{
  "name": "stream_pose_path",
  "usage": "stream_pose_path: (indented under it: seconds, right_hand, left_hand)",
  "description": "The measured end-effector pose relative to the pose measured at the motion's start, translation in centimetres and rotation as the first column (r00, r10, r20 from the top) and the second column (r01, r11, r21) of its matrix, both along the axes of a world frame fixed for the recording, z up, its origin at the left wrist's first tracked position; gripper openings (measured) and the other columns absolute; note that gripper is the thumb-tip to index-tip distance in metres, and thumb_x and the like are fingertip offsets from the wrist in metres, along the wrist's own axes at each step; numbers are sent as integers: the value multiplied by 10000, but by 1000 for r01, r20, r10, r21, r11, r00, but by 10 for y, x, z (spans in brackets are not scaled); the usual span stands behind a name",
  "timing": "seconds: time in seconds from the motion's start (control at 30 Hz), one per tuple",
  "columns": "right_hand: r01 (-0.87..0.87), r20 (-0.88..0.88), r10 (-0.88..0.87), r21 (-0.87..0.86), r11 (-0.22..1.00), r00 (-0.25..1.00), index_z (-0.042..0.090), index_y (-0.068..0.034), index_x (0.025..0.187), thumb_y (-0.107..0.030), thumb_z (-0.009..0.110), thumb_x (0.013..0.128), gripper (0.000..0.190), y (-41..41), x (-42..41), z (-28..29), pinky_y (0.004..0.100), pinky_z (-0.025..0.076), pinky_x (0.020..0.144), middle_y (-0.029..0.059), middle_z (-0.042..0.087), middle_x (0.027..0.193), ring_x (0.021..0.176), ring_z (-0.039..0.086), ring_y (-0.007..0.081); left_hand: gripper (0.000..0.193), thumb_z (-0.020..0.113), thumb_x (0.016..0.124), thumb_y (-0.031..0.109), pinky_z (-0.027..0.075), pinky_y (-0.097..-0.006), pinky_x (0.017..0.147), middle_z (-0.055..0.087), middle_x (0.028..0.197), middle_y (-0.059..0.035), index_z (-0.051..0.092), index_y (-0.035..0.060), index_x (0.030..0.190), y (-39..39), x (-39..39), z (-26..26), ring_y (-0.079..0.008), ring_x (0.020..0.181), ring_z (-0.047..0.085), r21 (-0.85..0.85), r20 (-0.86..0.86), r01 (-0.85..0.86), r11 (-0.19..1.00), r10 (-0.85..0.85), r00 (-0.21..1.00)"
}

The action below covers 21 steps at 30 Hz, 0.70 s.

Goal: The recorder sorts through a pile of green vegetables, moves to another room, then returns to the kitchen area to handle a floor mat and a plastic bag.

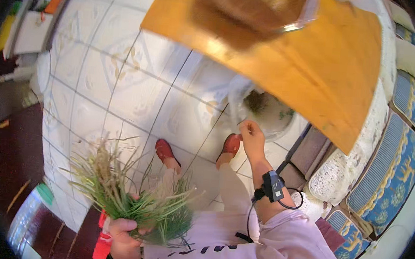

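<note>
A bunch of long, thin green leaves (131, 197), grass-like with dry brown tips, is held close to my lap. Around its lower part my left hand (126, 237) is closed. My right hand (252, 135) reaches forward over the floor with its fingers curled together. Whether something small is pinched in it, I cannot tell. Just beyond that hand stands a pale round tub (279, 130), partly under the table edge. Inside lie a dark brown clump (256, 102) and a few green bits (286, 114); whitish plastic seems to hang over its left side.
An orange-brown table (330, 84) juts in above the tub, bearing a blurred brown box-like object (236, 13). To the right is a sofa with blue patterned cushions (399, 176). Pale tiles (129, 89) cover the floor, where my red shoes (164, 149) rest.
</note>
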State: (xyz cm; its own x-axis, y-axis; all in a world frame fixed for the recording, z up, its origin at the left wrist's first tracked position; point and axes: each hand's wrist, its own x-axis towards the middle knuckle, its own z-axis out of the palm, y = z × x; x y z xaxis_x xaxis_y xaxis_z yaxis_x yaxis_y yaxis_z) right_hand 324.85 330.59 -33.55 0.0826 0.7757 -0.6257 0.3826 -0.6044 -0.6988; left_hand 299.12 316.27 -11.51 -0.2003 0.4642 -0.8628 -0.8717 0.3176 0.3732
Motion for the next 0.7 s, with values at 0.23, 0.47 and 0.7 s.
stream_pose_path:
  seconds: [0.23,0.47,0.7]
  right_hand:
    - [-414,-268,381,-74,907,885,428,9,1166,-239,571,791,472,-36,48,129,315,427,765,112,545,1028,881,536,183]
    - [-406,-741,183,-130,905,646,427,5,1156,-279,591,779,500,-19,26,279,283,405,786,82,516,1053,954,472,135]
    - [-100,-737,-128,-258,961,664,472,-1,1080,-215,571,776,384,13,52,280,277,440,714,62,565,950,838,544,145]
  left_hand:
    - [518,501,540,102,341,-300,431,516,707,-130,439,9,1045,53,49,56,-174,420,405,113,-62,269,956,-264,963]
    - [292,564,651,31,396,-241,514,552,719,-63,503,-5,934,95,120,86,-136,584,503,83,-338,710,699,-650,680]
    - [812,638,654,85,391,-270,824,469,1100,-105,144,5,1293,159,179,86,-179,982,469,21,-573,973,228,-795,199]
